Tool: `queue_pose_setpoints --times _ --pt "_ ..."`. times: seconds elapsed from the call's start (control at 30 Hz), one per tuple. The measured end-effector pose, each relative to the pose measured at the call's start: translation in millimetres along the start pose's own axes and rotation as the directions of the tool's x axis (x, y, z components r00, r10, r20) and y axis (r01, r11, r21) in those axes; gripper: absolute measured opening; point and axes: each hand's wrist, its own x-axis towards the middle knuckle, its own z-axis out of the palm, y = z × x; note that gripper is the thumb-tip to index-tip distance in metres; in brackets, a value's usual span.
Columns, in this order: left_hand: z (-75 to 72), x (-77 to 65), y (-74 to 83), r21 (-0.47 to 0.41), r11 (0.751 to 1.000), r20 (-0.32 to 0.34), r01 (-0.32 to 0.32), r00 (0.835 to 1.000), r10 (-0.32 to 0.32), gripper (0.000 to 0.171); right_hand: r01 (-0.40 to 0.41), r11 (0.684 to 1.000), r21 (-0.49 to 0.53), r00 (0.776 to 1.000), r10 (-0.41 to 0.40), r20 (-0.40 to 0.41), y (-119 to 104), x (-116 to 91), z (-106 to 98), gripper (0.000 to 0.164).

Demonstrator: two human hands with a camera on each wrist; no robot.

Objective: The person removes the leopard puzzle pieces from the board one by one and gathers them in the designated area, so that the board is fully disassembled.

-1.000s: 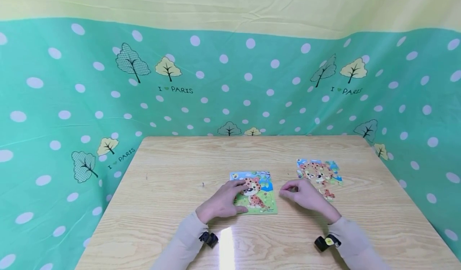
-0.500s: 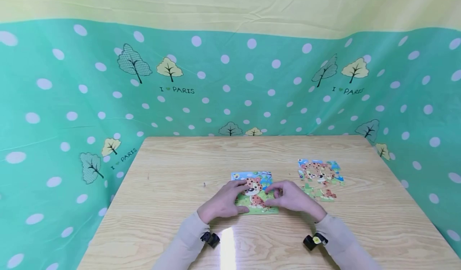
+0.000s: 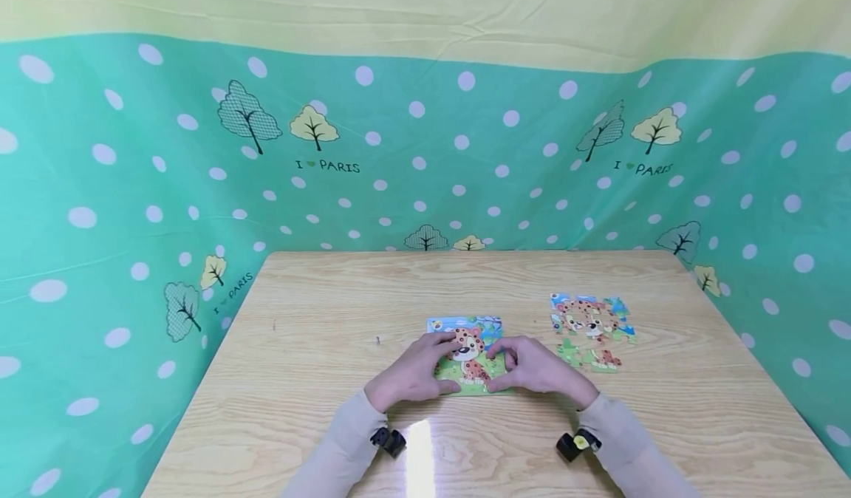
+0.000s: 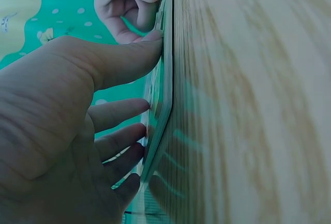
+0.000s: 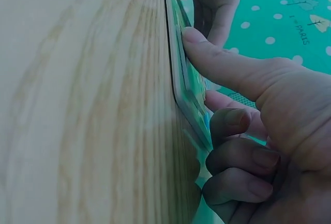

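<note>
A square jigsaw puzzle (image 3: 475,370) with a spotted leopard cub on green grass lies flat in its thin tray at mid-table. Across its left side rests my left hand (image 3: 417,369), thumb near the front edge and fingers straight and spread. My right hand (image 3: 535,366) is at the puzzle's right side. Its thumb and index finger pinch a puzzle piece (image 5: 182,53) that appears slightly raised at the tray's right edge, while the other fingers curl. The piece's picture is mostly hidden in the right wrist view.
A partly joined set of matching puzzle pieces (image 3: 585,313) lies to the right, with gaps between some pieces. A small dark bit (image 3: 378,340) lies left of the puzzle. Green polka-dot cloth (image 3: 399,188) hangs behind the wooden table (image 3: 319,298).
My right hand has moved left from beside the loose pieces onto the puzzle's right side, and its thumb has come nearer the front edge. The left hand has stayed in place.
</note>
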Motion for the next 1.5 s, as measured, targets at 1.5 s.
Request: queue_pose_setpoints --times 1.5 --pt "-0.7 -1.2 2.2 -0.012 1.0 -0.004 0.008 1.0 -0.008 0.076 -0.034 0.986 0.164 0.986 0.06 -0.155 23 -13 -32 0.026"
